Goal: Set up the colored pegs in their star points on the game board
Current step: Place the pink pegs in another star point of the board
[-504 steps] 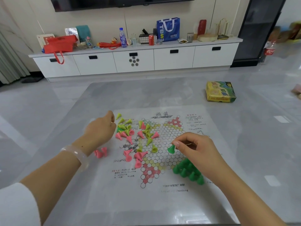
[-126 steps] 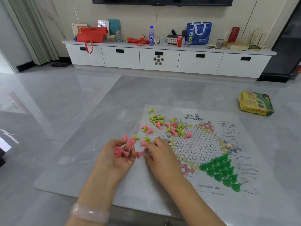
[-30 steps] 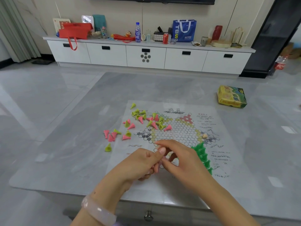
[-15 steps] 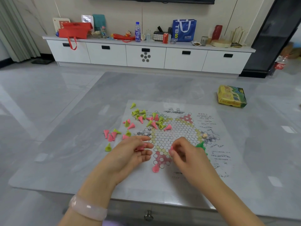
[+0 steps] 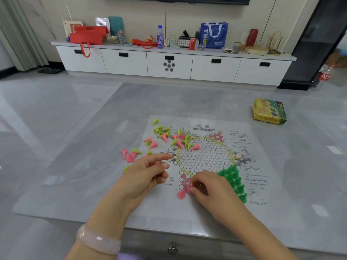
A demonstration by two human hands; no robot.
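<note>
- Your right hand [image 5: 210, 188] sat over the near pink star point [image 5: 185, 182] of the game board [image 5: 204, 158], its fingertips [image 5: 193, 188] curled around and pinching a pink peg [image 5: 189, 188] held roughly upright, long axis pointing up off the sheet.
- 1 pink peg [image 5: 181, 194] already stood at the tip of that point, touching or just beside the pinched one on its near-left side; which it was could not be told.
- The move ahead turned on that relation: the open pink cells lay just beyond your right fingertips, away from you, so the right hand was the nearer one for seating.
- Your left hand [image 5: 144, 177] hovered just left of the board's near edge, index finger out toward the board and the other fingers loosely curled; I cannot tell whether it was hiding more pegs in the palm.
- The loose pink and yellow-green pegs [image 5: 174, 138] lay tipped over in a scatter at the board's far-left corner, well beyond your left hand, with a small cluster [image 5: 129, 154] off the sheet on the desk [image 5: 75, 166], closer to that hand.
- The dark green pegs [image 5: 234, 180] stood upright, filling the near-right point, just right of your right hand.
- By my reading, the pink point was barely begun and yellow-green not started.
</note>
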